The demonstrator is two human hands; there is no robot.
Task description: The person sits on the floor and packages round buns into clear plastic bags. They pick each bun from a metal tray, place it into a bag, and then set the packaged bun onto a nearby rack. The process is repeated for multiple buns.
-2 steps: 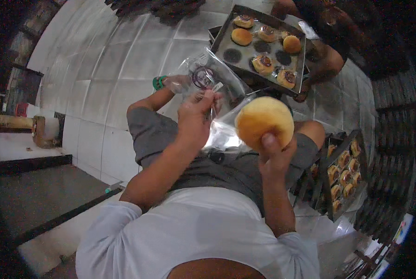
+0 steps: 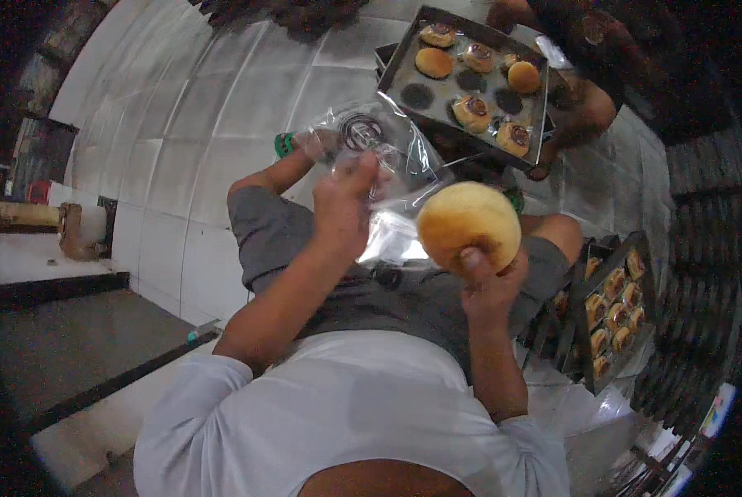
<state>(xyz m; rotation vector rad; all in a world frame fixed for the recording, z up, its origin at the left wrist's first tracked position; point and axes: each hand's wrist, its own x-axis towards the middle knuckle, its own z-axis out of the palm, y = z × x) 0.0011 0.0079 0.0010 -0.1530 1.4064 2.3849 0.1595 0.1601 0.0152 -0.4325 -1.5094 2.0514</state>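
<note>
A round golden bun (image 2: 468, 222) is held up in my right hand (image 2: 495, 286), thumb pressed on its near side and the other fingers mostly hidden beneath. To its left, my left hand (image 2: 346, 203) pinches a clear plastic bag (image 2: 408, 153) with a dark round print. The bag hangs off beyond the fingers, its far part spread out. Below the two hands, a shiny stack of clear plastic bags (image 2: 394, 238) lies across my lap, between the bun and my left wrist.
Ahead to the right, a dark baking tray (image 2: 462, 124) carries several buns, some bagged. Another person's arm (image 2: 586, 124) is beside it. More trays of buns (image 2: 615, 319) lean at my right. A low ledge (image 2: 97, 331) runs along the left.
The plastic bag in my left hand has shifted and changed its folds, its printed part moving slightly up. The bun in my right hand has dipped a little lower.
</note>
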